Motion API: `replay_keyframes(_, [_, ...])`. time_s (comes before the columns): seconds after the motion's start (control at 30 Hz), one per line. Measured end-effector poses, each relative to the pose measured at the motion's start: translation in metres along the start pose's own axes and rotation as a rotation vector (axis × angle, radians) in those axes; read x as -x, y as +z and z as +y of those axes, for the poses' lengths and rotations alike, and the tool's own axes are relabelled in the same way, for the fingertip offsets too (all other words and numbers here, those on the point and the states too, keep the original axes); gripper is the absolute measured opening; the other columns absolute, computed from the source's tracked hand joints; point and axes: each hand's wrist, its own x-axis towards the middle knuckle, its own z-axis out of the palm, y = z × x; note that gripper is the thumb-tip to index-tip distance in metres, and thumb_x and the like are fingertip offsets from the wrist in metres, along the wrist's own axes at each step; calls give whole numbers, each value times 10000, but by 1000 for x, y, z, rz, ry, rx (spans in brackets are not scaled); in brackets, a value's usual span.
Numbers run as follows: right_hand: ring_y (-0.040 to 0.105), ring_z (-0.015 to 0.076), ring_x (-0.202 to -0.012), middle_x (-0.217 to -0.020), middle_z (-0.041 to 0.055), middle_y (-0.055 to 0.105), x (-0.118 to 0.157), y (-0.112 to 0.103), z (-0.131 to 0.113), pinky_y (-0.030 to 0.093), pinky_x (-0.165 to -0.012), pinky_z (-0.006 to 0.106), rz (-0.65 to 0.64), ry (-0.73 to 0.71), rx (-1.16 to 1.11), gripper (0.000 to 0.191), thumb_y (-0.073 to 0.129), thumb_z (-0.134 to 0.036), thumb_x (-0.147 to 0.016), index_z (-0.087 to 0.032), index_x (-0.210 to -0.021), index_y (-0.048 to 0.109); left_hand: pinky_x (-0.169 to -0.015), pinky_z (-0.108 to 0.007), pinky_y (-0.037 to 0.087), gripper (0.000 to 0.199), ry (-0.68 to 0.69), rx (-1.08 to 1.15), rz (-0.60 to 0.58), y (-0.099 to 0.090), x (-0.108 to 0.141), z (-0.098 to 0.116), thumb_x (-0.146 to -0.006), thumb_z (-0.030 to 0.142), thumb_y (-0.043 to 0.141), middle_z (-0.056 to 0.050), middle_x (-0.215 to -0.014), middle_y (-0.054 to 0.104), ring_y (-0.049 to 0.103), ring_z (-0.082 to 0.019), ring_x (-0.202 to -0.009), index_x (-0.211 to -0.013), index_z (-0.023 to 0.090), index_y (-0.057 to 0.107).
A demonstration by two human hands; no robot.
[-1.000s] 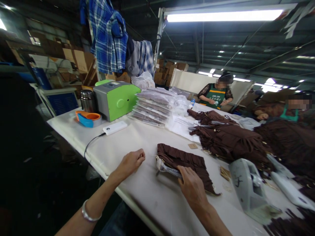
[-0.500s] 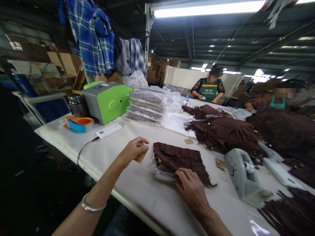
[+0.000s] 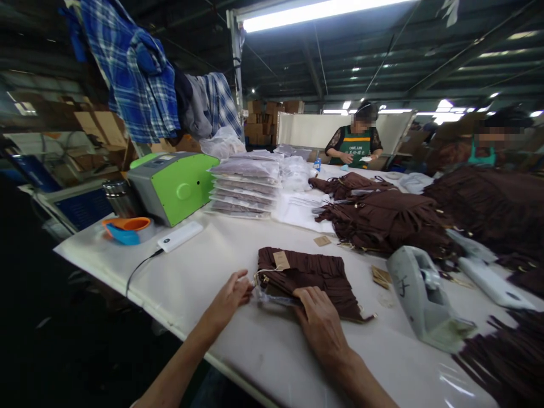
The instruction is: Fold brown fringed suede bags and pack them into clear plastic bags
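A dark brown pleated pouch (image 3: 314,266) lies on the table in front of me, its zip end towards the left. My right hand (image 3: 323,323) grips its near edge, fingers on top and thumb low at the front. On the pouch's upper left rests a tan card tag (image 3: 281,260), its pale string running down to the zip corner. Clear plastic (image 3: 272,297) bunches along the near left edge. Beside that corner is my left hand (image 3: 232,294), fingers loosely curled and apart, with nothing visible in them.
A grey tape dispenser (image 3: 419,297) stands to the right, near folded tan tags (image 3: 381,276). Brown fringed bags (image 3: 391,221) pile up behind. Further left are bagged packs (image 3: 242,190), a green machine (image 3: 182,190) and a white power bank (image 3: 181,236). Two people work across the table.
My left hand has let go of the tan tag, now lying on the pouch, and moved down to the zip corner. My right hand stays on the near edge. The view has shifted slightly.
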Motion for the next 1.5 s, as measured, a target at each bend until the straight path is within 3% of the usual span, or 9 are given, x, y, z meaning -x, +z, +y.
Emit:
replay_keyframes(0.27, [521, 197, -743, -788, 22, 605, -6, 4, -11, 346, -689, 316, -22, -115, 70, 198, 431, -89, -923, -212, -952, 584, -844, -359, 543, 729, -186, 409, -170, 51, 40, -4, -748, 596, 664, -127, -1212, 616, 672, -215, -963, -1324, 246, 387])
replay_keyframes(0.37, [513, 191, -731, -782, 16, 609, -2, 2, -14, 328, -678, 313, -44, -104, 68, 177, 452, -114, -927, -223, -887, 586, -665, -338, 570, 819, -267, 144, -156, 34, 46, -10, -763, 569, 628, -112, -984, 684, 697, -216, -760, -1406, 198, 282])
replay_keyframes(0.47, [520, 190, -759, -815, 14, 623, 1, -2, -10, 326, -693, 315, -70, -76, 27, 117, 512, -176, -925, -226, -855, 591, -566, -324, 537, 600, -180, -366, -105, 8, 50, -14, -847, 426, 506, -18, -722, 646, 641, -192, -574, -1379, 179, 376])
replay_keyframes(0.6, [522, 183, -760, -799, 17, 622, 2, -8, -1, 321, -710, 317, -89, -97, 27, 152, 499, -188, -938, -218, -835, 606, -905, -376, 497, 488, 274, -826, 36, -2, 47, -15, -814, 172, 511, -57, -1100, 629, 618, -222, -991, -1292, 271, 501])
replay_keyframes(0.73, [512, 178, -734, -755, 14, 608, 2, -9, 3, 314, -705, 318, -98, -131, 64, 203, 478, -163, -941, -215, -792, 605, -1014, -446, 436, 573, 544, -1042, -52, 23, 29, -22, -778, 60, 550, -64, -1314, 525, 517, -264, -1174, -1296, 297, 492])
replay_keyframes(0.9, [518, 173, -721, -723, 1, 602, 1, -16, 4, 323, -705, 318, -131, -79, 94, 181, 534, -166, -907, -222, -751, 605, -924, -379, 510, 315, 529, -1029, -32, 45, 16, -22, -846, 97, 516, -64, -1091, 592, 582, -230, -1034, -1127, 225, 580])
replay_keyframes(1.17, [584, 213, -1047, -1098, 55, 674, -16, -27, -2, 401, -932, 373, 17, -9, 23, 217, 534, -303, -921, -234, -1102, 632, -1153, -515, 242, 618, 389, -661, 244, 10, -2, -22, -940, 461, 369, -171, -1511, 321, 290, -300, -1401, -1455, 140, 252])
replay_keyframes(1.37, [364, 295, -1359, -1460, 148, 429, -7, -48, 73, 248, -1136, 487, 194, 608, -113, 689, 338, -598, -910, -125, -1403, 424, -1164, -418, 235, 878, 153, -420, 5, 20, -18, -26, -891, 650, 341, -169, -1570, 140, 189, -278, -1435, -1510, 80, 90])
replay_keyframes(1.5, [256, 273, -1419, -1527, 140, 317, 10, -63, 125, 156, -1179, 429, 137, 894, -316, 854, 232, -687, -879, -67, -1459, 325, -1159, -432, 241, 806, 222, -553, 110, 11, -45, -19, -920, 631, 268, -166, -1552, 207, 211, -273, -1428, -1492, 70, 185])
